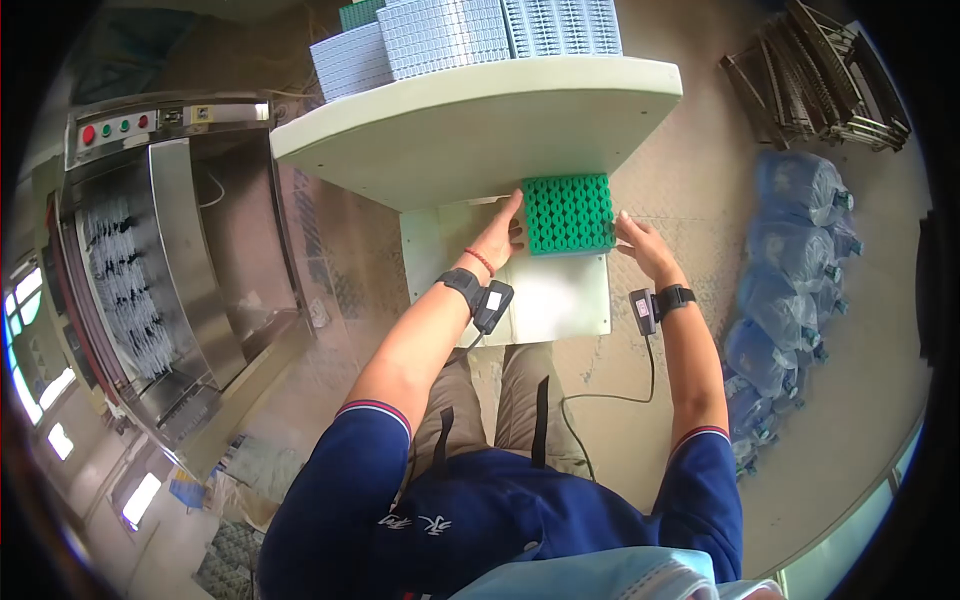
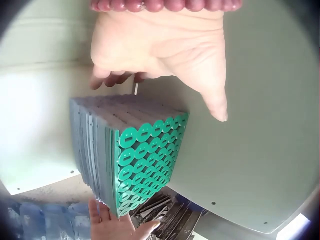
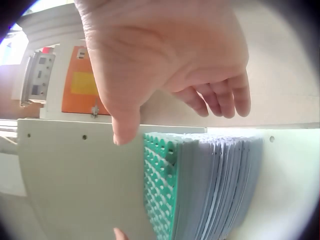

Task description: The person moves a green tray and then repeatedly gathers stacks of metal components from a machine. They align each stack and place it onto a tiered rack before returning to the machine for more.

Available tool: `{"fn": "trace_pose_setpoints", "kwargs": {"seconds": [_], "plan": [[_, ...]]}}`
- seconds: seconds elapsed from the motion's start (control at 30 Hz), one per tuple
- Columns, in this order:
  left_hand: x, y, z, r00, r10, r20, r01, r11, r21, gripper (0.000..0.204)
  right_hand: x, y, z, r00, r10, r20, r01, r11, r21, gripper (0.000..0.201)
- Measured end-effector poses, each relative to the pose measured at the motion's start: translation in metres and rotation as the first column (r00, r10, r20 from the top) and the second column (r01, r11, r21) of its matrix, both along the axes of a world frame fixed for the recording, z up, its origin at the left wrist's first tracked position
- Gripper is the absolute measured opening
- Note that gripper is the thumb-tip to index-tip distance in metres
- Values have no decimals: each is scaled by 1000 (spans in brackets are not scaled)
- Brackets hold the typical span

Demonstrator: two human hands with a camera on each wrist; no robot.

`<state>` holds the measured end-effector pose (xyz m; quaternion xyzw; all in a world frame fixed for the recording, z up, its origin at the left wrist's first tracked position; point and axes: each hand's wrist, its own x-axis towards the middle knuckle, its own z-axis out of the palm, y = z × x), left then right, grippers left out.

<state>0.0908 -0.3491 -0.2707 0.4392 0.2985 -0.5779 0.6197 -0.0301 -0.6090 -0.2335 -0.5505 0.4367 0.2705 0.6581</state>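
Note:
A thick stack of thin panels (image 1: pixel 569 215) stands on a low pale shelf (image 1: pixel 590 300) under the curved tabletop. Its top panel is green with rows of round pieces, each with a small slot, and its sides look grey. My left hand (image 1: pixel 497 238) is at the left side of the stack, fingers extended and thumb apart. On the opposite side my right hand (image 1: pixel 650 248) is held with its palm toward the stack. In the left wrist view a gap shows between the left fingers (image 2: pixel 112 78) and the stack. The right fingertips (image 3: pixel 227 111) hover just beyond its edge.
Pale panel stacks (image 1: pixel 445 38) stand on the curved tabletop (image 1: pixel 480 110) above. A metal machine (image 1: pixel 190 250) with coloured buttons is at the left. Blue plastic-wrapped bottles (image 1: pixel 785 270) line the right side, with metal racks (image 1: pixel 815 80) behind them. A cable (image 1: pixel 650 375) hangs from the right wrist camera.

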Motion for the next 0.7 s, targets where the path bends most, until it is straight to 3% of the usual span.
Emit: {"fn": "trace_pose_setpoints", "kwargs": {"seconds": [0.03, 0.13, 0.17, 0.2, 0.27, 0.3, 0.33, 0.4, 0.53, 0.6, 0.7], "plan": [[2, -5, -2, 999, -48, 23, 50, 994, -100, 114, 0, -3, -15, 1000, -18, -4, 19, 997, 71, 86], [8, -21, 10, 996, -80, 49, 82, 995, -50, 105, 5, -6, -37, 999, -32, -22, 36, 982, 183, 85], [8, -25, 6, 998, -51, 36, 51, 999, -12, 88, 7, -5, -40, 999, -34, -37, 41, 975, 217, 85], [8, -29, 5, 999, -43, 31, 43, 999, 1, 88, 6, -6, -43, 999, -26, -42, 35, 973, 230, 85], [8, -34, 3, 1000, -1, -2, 1, 992, -128, 73, 6, -7, -50, 1000, 30, 7, -31, 956, 291, 86], [9, -42, 6, 995, 89, -44, -95, 982, -161, 62, 5, -9, -58, 1000, 21, -12, -17, 963, 268, 87], [9, -42, 10, 994, 102, -44, -107, 984, -142, 62, 4, -7, -65, 999, 33, -13, -28, 958, 286, 87], [13, -43, 17, 992, 90, -86, -102, 984, -149, 54, 5, -2, -78, 993, -112, 24, 92, 905, 415, 87], [14, -45, 21, 1000, 5, 8, -5, 999, -48, 54, 29, 6, -54, 987, -154, 52, 95, 804, 587, 89], [16, -47, 22, 1000, -20, 15, 20, 1000, -20, 56, 31, 5, -48, 984, -174, 44, 115, 800, 588, 92], [8, -56, 21, 989, -89, 117, 90, 996, -9, 55, 27, 7, -44, 981, -192, 10, 167, 876, 453, 93]]}}
